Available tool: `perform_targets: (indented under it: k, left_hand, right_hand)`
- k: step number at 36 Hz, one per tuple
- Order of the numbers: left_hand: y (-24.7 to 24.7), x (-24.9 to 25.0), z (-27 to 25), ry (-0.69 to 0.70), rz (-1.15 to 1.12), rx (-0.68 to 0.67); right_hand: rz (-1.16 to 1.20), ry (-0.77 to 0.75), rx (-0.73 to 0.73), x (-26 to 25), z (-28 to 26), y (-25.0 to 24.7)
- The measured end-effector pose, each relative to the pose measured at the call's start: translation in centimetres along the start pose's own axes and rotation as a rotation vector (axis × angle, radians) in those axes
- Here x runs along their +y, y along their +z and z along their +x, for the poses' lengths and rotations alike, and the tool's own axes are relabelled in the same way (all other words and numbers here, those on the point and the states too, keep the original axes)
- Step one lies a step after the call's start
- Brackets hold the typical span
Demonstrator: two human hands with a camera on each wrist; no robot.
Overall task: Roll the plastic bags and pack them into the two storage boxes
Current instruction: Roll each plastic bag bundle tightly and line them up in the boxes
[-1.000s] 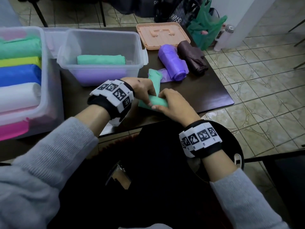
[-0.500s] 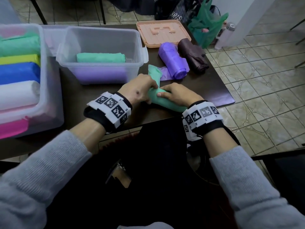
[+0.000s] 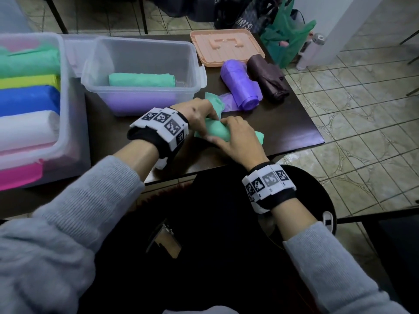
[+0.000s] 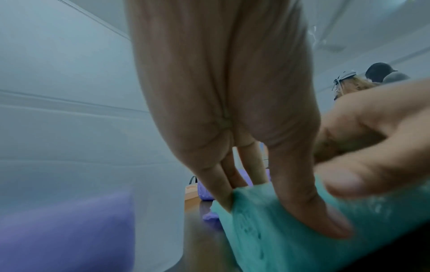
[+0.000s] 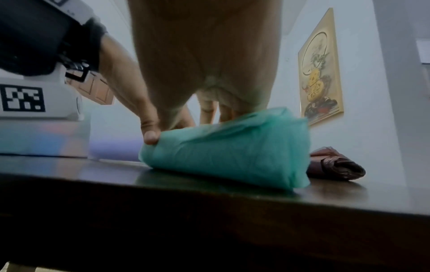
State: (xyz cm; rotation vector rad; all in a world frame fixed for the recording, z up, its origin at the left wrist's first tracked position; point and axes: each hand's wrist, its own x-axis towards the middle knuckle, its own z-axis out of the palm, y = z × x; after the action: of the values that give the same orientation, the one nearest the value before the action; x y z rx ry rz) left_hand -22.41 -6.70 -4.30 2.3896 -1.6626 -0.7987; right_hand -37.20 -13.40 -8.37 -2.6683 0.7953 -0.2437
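A half-rolled green plastic bag (image 3: 257, 138) (image 5: 232, 156) lies near the front edge of the dark table (image 3: 294, 123). Its loose tail (image 3: 213, 102) runs away from me. My left hand (image 3: 199, 114) grips the roll's left end, thumb (image 4: 325, 217) on top and fingers behind. My right hand (image 3: 235, 137) (image 5: 186, 125) curls over the middle of the roll, thumb at its near side. The small clear box (image 3: 108, 48) holds one green roll (image 3: 141, 79) over a purple layer. The big clear box (image 3: 65, 91) at the left holds several coloured rolls.
A purple roll (image 3: 240, 85) and a dark brown roll (image 3: 267, 78) lie on the table behind my hands. A peach lid (image 3: 226, 46) rests at the far edge. The table's right edge drops to a tiled floor (image 3: 362, 121), with a green bag (image 3: 288, 35) beyond.
Both hands stayed on the green bag and worked it round. My right hand reached forward over the roll, then drew back toward me; more of the roll's right end now shows.
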Motion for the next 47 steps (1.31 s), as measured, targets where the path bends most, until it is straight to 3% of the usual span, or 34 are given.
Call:
perform_targets:
  k: [3, 6, 13, 21, 31, 39, 47]
  left_hand:
    - [-0.3, -0.2, 0.0, -0.001, -0.041, -0.048]
    - [-0.2, -0.3, -0.1, 0.003, -0.087, -0.073]
    - [0.4, -0.3, -1.3, 0.034, -0.016, 0.124]
    - [1.1, -0.4, -1.9, 0.021, 0.012, 0.151]
    - [0.9, -1.0, -2.3, 0.003, -0.131, 0.142]
    - [1.3, -1.6, -2.9, 0.011, -0.232, 0.152]
    - [1.4, -1.9, -3.1, 0.034, -0.24, 0.169]
  right_hand:
    - [-0.081, -0.052, -0.116, 0.3, -0.3, -0.4]
    - [-0.018, -0.067, -0.125, 0.4, -0.4, -0.8]
    - [0.004, -0.028, -0.246, 0.1, 0.0, -1.7]
    - [0.117, 0.014, -0.244, 0.6, 0.4, -2.3]
    - [0.037, 0.038, -0.441, 0.3, 1.4, -3.4]
    - [0.132, 0.123, -0.628, 0.1, 2.6, -4.7]
    - [0.123, 0.086, -0.627, -1.3, 4.1, -2.9]
